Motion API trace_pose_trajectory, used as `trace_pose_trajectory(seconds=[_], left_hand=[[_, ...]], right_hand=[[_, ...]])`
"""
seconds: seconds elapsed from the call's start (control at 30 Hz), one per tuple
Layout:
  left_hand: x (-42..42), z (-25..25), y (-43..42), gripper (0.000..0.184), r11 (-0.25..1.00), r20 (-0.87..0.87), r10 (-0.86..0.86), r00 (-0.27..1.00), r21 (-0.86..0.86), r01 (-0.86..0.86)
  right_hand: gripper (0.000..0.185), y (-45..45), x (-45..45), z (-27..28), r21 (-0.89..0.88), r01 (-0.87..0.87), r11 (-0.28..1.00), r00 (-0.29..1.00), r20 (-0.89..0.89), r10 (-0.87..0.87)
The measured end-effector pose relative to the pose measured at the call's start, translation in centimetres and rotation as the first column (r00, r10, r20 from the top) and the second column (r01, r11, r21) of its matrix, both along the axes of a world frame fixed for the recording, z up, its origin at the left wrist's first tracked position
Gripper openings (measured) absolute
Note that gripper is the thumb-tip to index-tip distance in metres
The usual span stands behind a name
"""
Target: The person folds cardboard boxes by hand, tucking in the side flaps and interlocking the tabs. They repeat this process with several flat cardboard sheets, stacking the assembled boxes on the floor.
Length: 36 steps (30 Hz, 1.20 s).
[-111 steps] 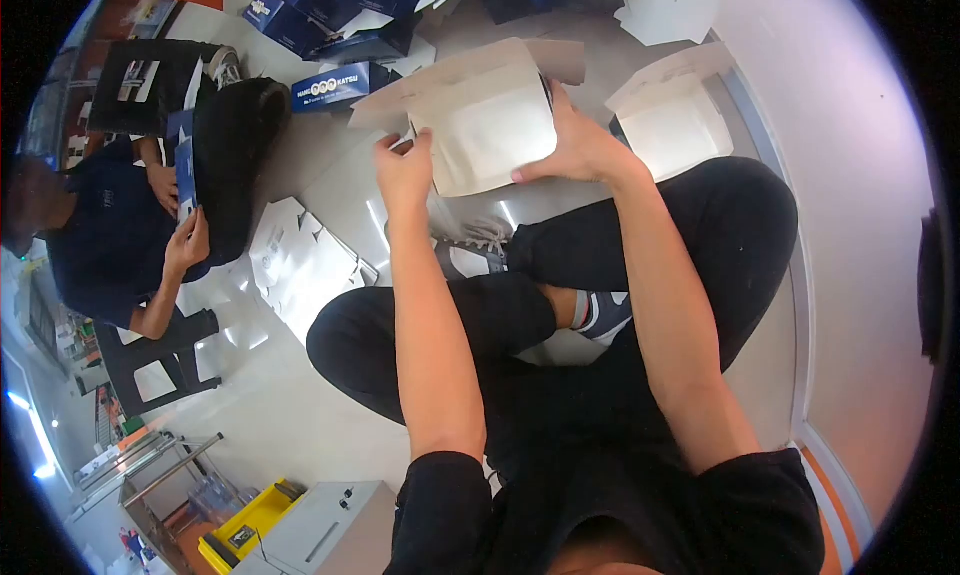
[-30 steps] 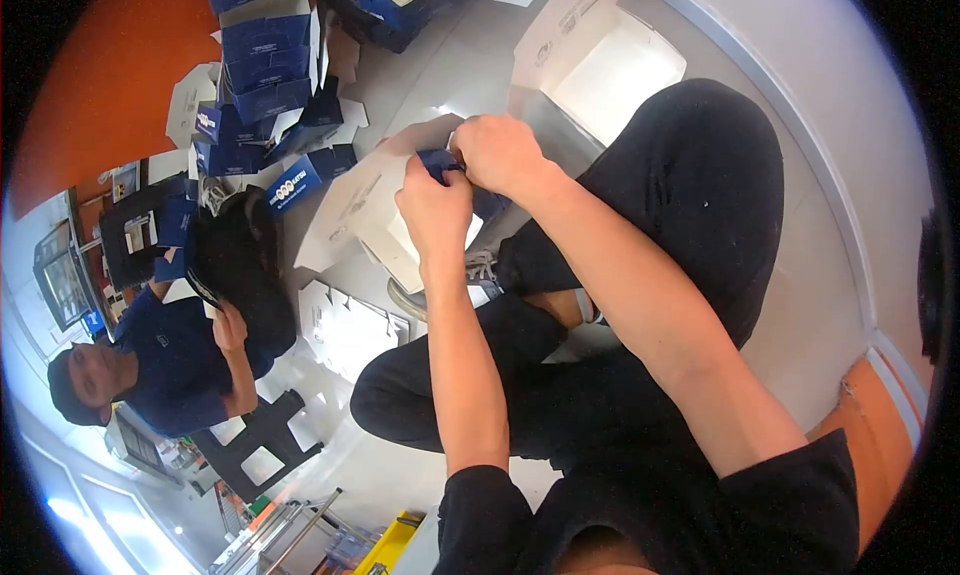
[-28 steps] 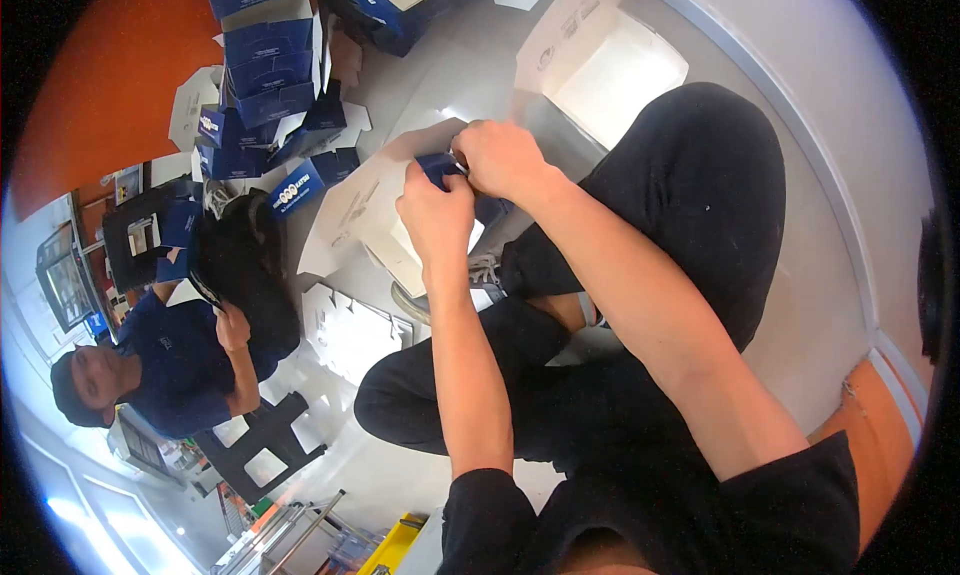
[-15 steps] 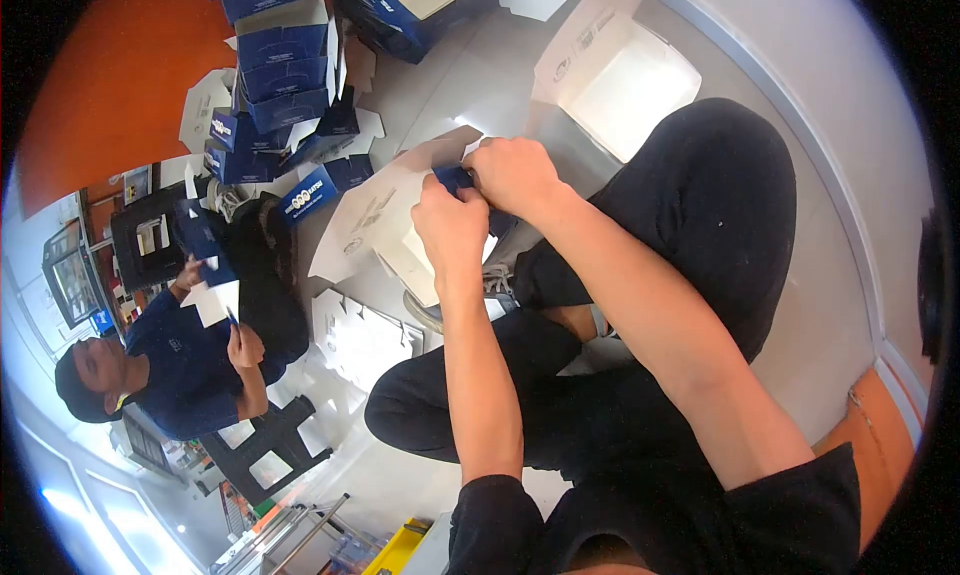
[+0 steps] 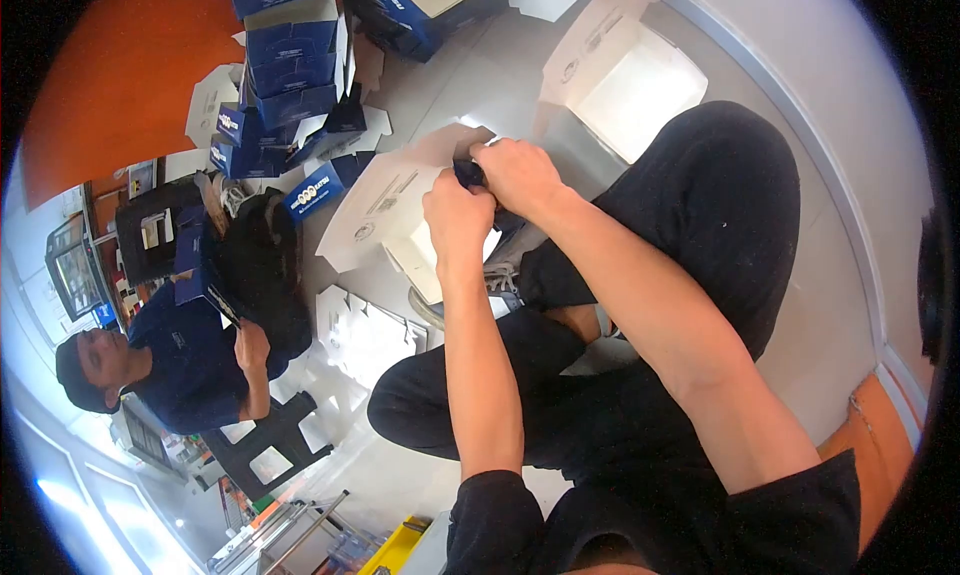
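Note:
A cardboard food box (image 5: 395, 200), white inside and dark blue outside, stands tilted with its lid up in front of my crossed legs. My left hand (image 5: 460, 220) has its fingers closed on the near edge of the box. Close beside it, my right hand (image 5: 518, 178) pinches the same edge by a dark blue flap (image 5: 468, 172). The fingertips of both hands are partly hidden by the knuckles. To the right, another open box (image 5: 640, 90) with a white inside rests on the floor by my knee.
Folded blue boxes (image 5: 290, 60) are stacked at the back left. One blue box (image 5: 318, 190) lies nearer, beside flat white cardboard pieces (image 5: 360, 330). A co-worker (image 5: 180, 350) sits at left holding a blue box (image 5: 195, 260). A wall (image 5: 830, 105) runs along the right.
My hands stay on the box edge, with small finger movements at the flap. The co-worker's cardboard piece has turned, now showing mostly its blue side. The view has shifted slightly.

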<state>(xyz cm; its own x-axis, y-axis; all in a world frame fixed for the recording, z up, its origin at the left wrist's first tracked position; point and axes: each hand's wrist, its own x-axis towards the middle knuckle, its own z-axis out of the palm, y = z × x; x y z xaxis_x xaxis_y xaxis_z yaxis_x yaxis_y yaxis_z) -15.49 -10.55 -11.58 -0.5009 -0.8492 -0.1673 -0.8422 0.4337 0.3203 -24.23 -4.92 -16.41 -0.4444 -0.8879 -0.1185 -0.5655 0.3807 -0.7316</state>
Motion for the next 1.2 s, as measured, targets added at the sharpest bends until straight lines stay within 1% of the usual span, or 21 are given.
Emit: trace_pose_trajectory(seconds=[0.07, 0.13, 0.17, 0.23, 0.27, 0.33, 0.37, 0.4, 0.47, 0.53, 0.57, 0.6, 0.63, 0.67, 0.73, 0.8, 0.83, 0.9, 1.03, 1.1, 1.2], left_hand=[[0.2, -0.5, -0.6, 0.022, 1.000, 0.016, -0.023, 1.000, -0.016, 0.023], [0.4, -0.1, -0.6, 0.035, 0.991, -0.012, 0.010, 1.000, 0.132, -0.008], [1.2, -0.4, -0.2, 0.035, 0.991, -0.009, 0.013, 1.000, 0.136, -0.012], [3.2, -0.7, 0.8, 0.058, 0.910, -0.304, 0.140, 0.942, 0.414, -0.002], [4.3, -0.4, 1.7, 0.058, 0.907, -0.298, 0.140, 0.944, 0.421, -0.002], [5.7, 0.8, 4.1, 0.078, 0.906, -0.362, 0.033, 0.932, 0.405, 0.125], [6.0, 0.4, 4.7, 0.082, 0.939, -0.348, -0.048, 0.936, 0.305, 0.161], [6.0, 0.5, 4.8, 0.082, 0.940, -0.350, -0.033, 0.936, 0.308, 0.148], [5.5, 0.9, 4.8, 0.081, 0.972, -0.143, -0.132, 0.981, 0.173, 0.156], [5.6, 0.3, 4.8, 0.080, 0.978, -0.182, -0.131, 0.975, 0.141, 0.157], [5.7, 0.0, 4.7, 0.078, 0.977, -0.161, -0.159, 0.974, 0.114, 0.179], [5.8, 0.0, 4.7, 0.076, 0.975, -0.138, -0.191, 0.972, 0.087, 0.204], [5.9, -0.1, 4.6, 0.076, 0.975, -0.142, -0.193, 0.971, 0.084, 0.206], [6.0, -0.1, 4.7, 0.074, 0.977, -0.115, -0.196, 0.974, 0.058, 0.203], [6.0, 0.1, 4.8, 0.073, 0.979, -0.090, -0.199, 0.976, 0.037, 0.203], [5.8, 0.4, 4.8, 0.073, 0.981, 0.015, -0.194, 0.981, 0.023, 0.193], [5.9, 0.4, 4.8, 0.073, 0.982, 0.013, -0.190, 0.982, 0.023, 0.189], [5.9, 0.3, 4.8, 0.072, 0.983, 0.023, -0.184, 0.983, -0.015, 0.184], [5.7, 0.4, 4.7, 0.071, 0.985, 0.054, -0.172, 0.984, -0.015, 0.173], [5.5, 0.6, 4.8, 0.071, 0.985, 0.132, -0.164, 0.978, -0.023, 0.168], [5.3, -0.2, 4.8, 0.074, 0.983, 0.165, -0.170, 0.971, -0.041, 0.179]], right_hand=[[0.019, -0.1, 0.1, -0.4, 0.002, 0.014, 1.000, 1.000, 0.001, -0.014], [0.020, -0.1, -0.1, 0.0, 0.028, 0.038, 0.999, 0.999, 0.019, -0.039], [0.020, 0.1, 0.0, 0.0, 0.032, 0.035, 0.999, 0.999, 0.022, -0.035], [0.020, 0.0, -0.2, -0.1, 0.030, 0.016, 0.999, 1.000, 0.000, -0.016], [0.020, 0.0, -0.2, -0.1, 0.038, 0.018, 0.999, 1.000, 0.005, -0.018], [0.020, 0.0, -0.1, 0.0, 0.054, -0.005, 0.999, 0.999, -0.035, 0.007], [0.020, 0.1, -0.1, 0.1, 0.059, -0.017, 0.998, 0.999, -0.035, 0.020], [0.023, 0.2, -0.2, 0.3, 0.069, -0.027, 0.997, 0.999, -0.026, 0.029], [0.027, 0.4, -0.1, 0.1, 0.078, -0.047, 0.996, 0.999, -0.023, 0.049], [0.037, 0.7, 0.0, -0.4, 0.000, -0.060, 0.998, 0.997, -0.046, 0.060], [0.037, 0.8, 0.0, -0.6, 0.000, -0.066, 0.998, 0.997, -0.050, 0.066], [0.041, 0.9, -0.1, -0.4, 0.032, -0.087, 0.996, 0.995, -0.036, 0.089], [0.045, 0.9, -0.2, -0.3, 0.063, -0.105, 0.992, 0.994, -0.023, 0.107], [0.045, 1.0, -0.2, -0.1, 0.062, -0.101, 0.993, 0.994, -0.027, 0.103], [0.052, 1.2, 0.1, -0.2, 0.076, -0.110, 0.991, 0.994, 0.018, 0.109], [0.055, 1.1, 0.0, -0.3, 0.066, -0.127, 0.990, 0.991, 0.045, 0.125], [0.058, 1.0, 0.0, -0.4, 0.050, -0.146, 0.988, 0.987, 0.076, 0.142], [0.058, 1.0, 0.2, -0.4, 0.043, -0.149, 0.988, 0.987, 0.073, 0.146], [0.059, 1.0, 0.2, -0.4, 0.027, -0.153, 0.988, 0.984, 0.092, 0.150], [0.058, 1.1, 0.2, -0.3, 0.031, -0.161, 0.986, 0.982, 0.103, 0.157], [0.058, 1.0, 0.3, -0.2, 0.025, -0.166, 0.986, 0.980, 0.117, 0.162]])
